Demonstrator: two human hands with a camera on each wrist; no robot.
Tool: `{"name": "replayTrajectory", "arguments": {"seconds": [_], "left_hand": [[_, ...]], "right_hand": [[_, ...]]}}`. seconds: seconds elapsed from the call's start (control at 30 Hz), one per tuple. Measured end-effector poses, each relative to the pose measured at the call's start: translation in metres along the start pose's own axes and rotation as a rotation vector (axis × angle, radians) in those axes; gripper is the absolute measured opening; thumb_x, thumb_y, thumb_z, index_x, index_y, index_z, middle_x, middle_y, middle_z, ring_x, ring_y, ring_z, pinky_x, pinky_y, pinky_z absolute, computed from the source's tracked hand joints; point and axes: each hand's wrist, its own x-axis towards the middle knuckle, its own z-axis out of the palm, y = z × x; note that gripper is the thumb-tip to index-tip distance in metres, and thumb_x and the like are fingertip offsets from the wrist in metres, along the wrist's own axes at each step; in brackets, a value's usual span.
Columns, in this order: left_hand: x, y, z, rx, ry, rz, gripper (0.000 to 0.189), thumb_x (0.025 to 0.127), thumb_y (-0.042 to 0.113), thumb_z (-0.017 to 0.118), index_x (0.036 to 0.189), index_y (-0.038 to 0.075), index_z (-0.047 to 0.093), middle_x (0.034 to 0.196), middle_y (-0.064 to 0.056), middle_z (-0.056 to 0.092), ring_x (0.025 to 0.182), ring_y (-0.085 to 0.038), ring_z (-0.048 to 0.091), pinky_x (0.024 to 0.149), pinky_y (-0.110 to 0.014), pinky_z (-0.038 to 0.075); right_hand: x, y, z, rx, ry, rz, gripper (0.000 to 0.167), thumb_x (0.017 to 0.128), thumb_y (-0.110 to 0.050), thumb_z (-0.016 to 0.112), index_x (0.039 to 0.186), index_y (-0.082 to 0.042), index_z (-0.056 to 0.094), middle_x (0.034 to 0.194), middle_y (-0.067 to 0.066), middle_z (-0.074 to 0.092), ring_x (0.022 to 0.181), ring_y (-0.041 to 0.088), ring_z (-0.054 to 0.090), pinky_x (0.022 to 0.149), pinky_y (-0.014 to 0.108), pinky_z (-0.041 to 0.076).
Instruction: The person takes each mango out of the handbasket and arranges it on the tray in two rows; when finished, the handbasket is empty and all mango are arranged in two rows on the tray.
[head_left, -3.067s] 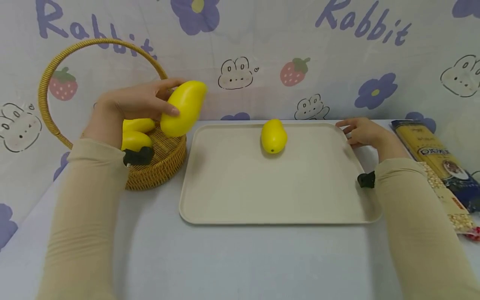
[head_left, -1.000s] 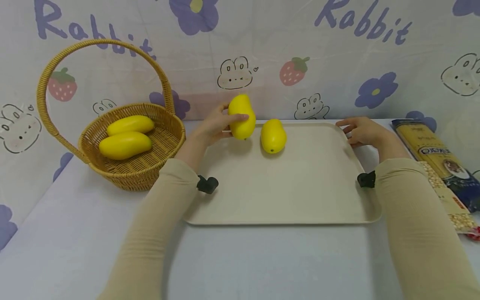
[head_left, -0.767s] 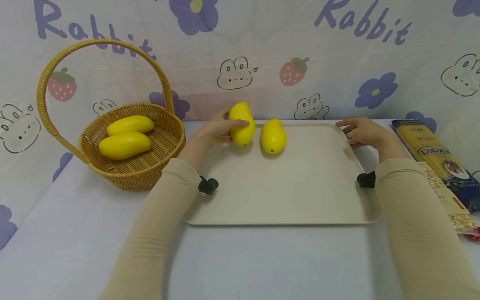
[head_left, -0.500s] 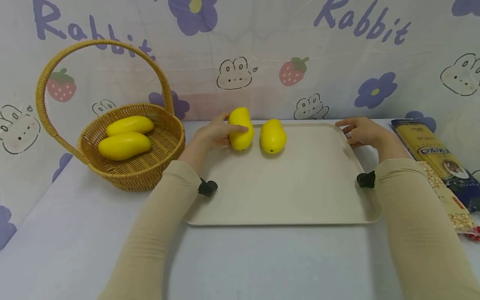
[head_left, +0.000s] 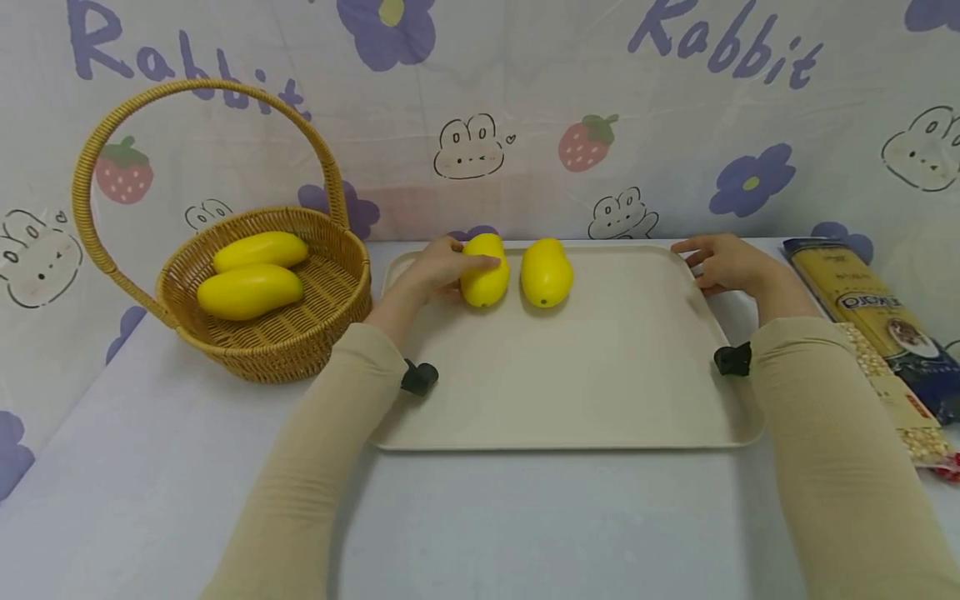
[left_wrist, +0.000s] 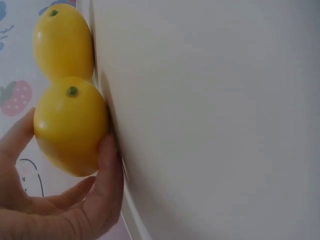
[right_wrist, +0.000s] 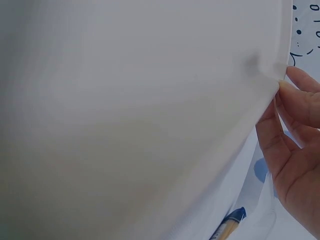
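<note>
Near the tray's far edge, my left hand (head_left: 435, 271) holds a yellow mango (head_left: 489, 286) between thumb and fingers. In the left wrist view that mango (left_wrist: 72, 132) shows a green stem spot, with fingertips low on its sides. A second mango (head_left: 547, 273) lies just right of it on the beige tray (head_left: 592, 375). The two mangoes stand side by side, long axes pointing front to back. At the tray's far right corner, my right hand (head_left: 731, 265) grips the rim. The right wrist view shows that thumb and fingers (right_wrist: 300, 105) at the corner.
A wicker basket (head_left: 281, 358) with a tall handle stands left of the tray, two more mangoes (head_left: 251, 292) inside. To the right lie a pasta packet (head_left: 862, 308) and a bag of pale kernels (head_left: 918, 442). A printed cloth (head_left: 525, 100) hangs behind.
My left hand has carried the mango from over the basket rightward, then lowered it to the tray beside the other mango. The right hand has kept its place at the corner.
</note>
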Motion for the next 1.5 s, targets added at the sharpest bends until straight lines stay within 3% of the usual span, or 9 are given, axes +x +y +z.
{"name": "replayTrajectory", "arguments": {"seconds": [0.27, 0.6, 0.87, 1.1, 1.2, 1.33, 1.43, 1.5], "left_hand": [[-0.001, -0.001, 0.002, 0.013, 0.022, -0.029, 0.088, 0.085, 0.044, 0.075, 0.152, 0.007, 0.031, 0.152, -0.011, 0.040, 0.126, -0.027, 0.053, 0.098, -0.038, 0.057], [-0.003, -0.002, 0.002, -0.010, 0.012, -0.047, 0.070, 0.085, 0.044, 0.075, 0.133, 0.003, 0.045, 0.127, -0.011, 0.050, 0.095, -0.022, 0.060, 0.083, -0.035, 0.062], [-0.008, 0.000, 0.002, 0.009, 0.006, -0.061, 0.066, 0.088, 0.044, 0.072, 0.129, -0.001, 0.045, 0.112, -0.008, 0.047, 0.086, -0.020, 0.060, 0.086, -0.036, 0.061], [-0.014, 0.001, -0.004, 0.094, -0.033, -0.049, 0.065, 0.092, 0.048, 0.065, 0.129, 0.000, 0.042, 0.104, -0.004, 0.039, 0.092, -0.020, 0.054, 0.094, -0.034, 0.059], [-0.016, 0.002, -0.009, 0.226, -0.019, -0.038, 0.064, 0.091, 0.055, 0.061, 0.124, 0.002, 0.045, 0.101, -0.004, 0.042, 0.085, -0.019, 0.057, 0.091, -0.031, 0.058], [-0.022, 0.004, -0.016, 0.337, -0.009, -0.030, 0.072, 0.091, 0.059, 0.059, 0.132, 0.002, 0.044, 0.119, -0.011, 0.051, 0.080, -0.019, 0.059, 0.091, -0.032, 0.057], [-0.028, 0.009, -0.020, 0.328, -0.023, -0.021, 0.082, 0.093, 0.057, 0.057, 0.148, 0.001, 0.032, 0.145, -0.016, 0.043, 0.095, -0.021, 0.058, 0.098, -0.033, 0.055], [-0.032, 0.013, -0.023, 0.333, -0.027, -0.002, 0.086, 0.094, 0.056, 0.056, 0.152, 0.001, 0.026, 0.155, -0.017, 0.036, 0.110, -0.023, 0.058, 0.103, -0.034, 0.053]], "right_hand": [[0.000, 0.001, 0.001, 0.002, 0.002, -0.008, 0.072, 0.087, 0.012, 0.046, 0.154, 0.000, 0.025, 0.147, 0.037, 0.035, 0.117, 0.040, 0.053, 0.075, 0.024, 0.056], [-0.002, -0.002, 0.001, -0.007, 0.005, 0.003, 0.072, 0.087, 0.012, 0.045, 0.155, -0.001, 0.025, 0.148, 0.037, 0.034, 0.122, 0.043, 0.051, 0.078, 0.027, 0.057], [-0.002, -0.001, 0.001, -0.002, 0.006, 0.001, 0.071, 0.088, 0.012, 0.046, 0.155, -0.001, 0.025, 0.148, 0.037, 0.034, 0.121, 0.043, 0.051, 0.077, 0.026, 0.056], [-0.002, -0.001, 0.001, -0.012, 0.008, 0.002, 0.070, 0.088, 0.011, 0.047, 0.154, 0.000, 0.026, 0.147, 0.036, 0.035, 0.120, 0.043, 0.051, 0.078, 0.027, 0.057], [-0.003, -0.001, 0.001, -0.016, 0.008, 0.004, 0.070, 0.088, 0.011, 0.047, 0.154, -0.001, 0.027, 0.147, 0.036, 0.035, 0.120, 0.043, 0.051, 0.078, 0.027, 0.057], [-0.003, -0.002, 0.001, -0.018, 0.009, 0.009, 0.070, 0.089, 0.011, 0.048, 0.154, -0.001, 0.026, 0.147, 0.036, 0.035, 0.120, 0.043, 0.051, 0.080, 0.029, 0.058], [-0.002, -0.001, 0.001, -0.019, 0.011, 0.010, 0.070, 0.089, 0.011, 0.047, 0.154, -0.001, 0.026, 0.147, 0.037, 0.035, 0.121, 0.044, 0.051, 0.082, 0.032, 0.059], [-0.002, -0.001, 0.001, -0.018, 0.013, 0.011, 0.070, 0.088, 0.011, 0.047, 0.154, -0.001, 0.026, 0.147, 0.037, 0.035, 0.121, 0.044, 0.051, 0.084, 0.034, 0.059]]}}
